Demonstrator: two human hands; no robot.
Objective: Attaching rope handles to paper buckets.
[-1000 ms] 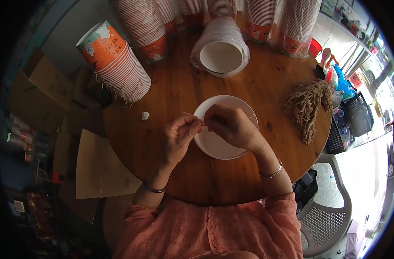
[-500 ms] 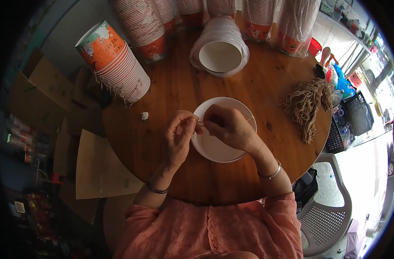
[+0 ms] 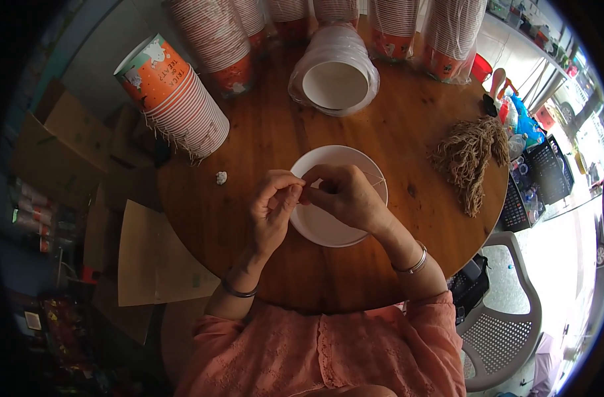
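Note:
Over a white round paper bucket (image 3: 325, 230), seen open end up in front of me, my two hands meet fingertip to fingertip. My left hand (image 3: 270, 210) pinches at the bucket's left rim, on a thin cord mostly covered by the fingers. My right hand (image 3: 349, 197) is closed in a pinch against it, the fingers curled. A light stretch of the cord (image 3: 377, 180) shows at the bucket's right rim, past my right hand. To the right lies a bundle of brown twisted cords (image 3: 471, 159).
A tall stack of orange printed buckets (image 3: 183, 99), cords hanging from it, stands at the left. A small white lump (image 3: 221, 178) lies nearby. Plastic-wrapped bucket stacks (image 3: 335, 79) line the table's far side. A cardboard box (image 3: 160, 255) and a grey chair (image 3: 504, 331) flank the round table.
My hands have drawn closer together; the small gap between their fingertips, where cord showed, is now covered. The right hand has turned slightly. The bucket stays in place.

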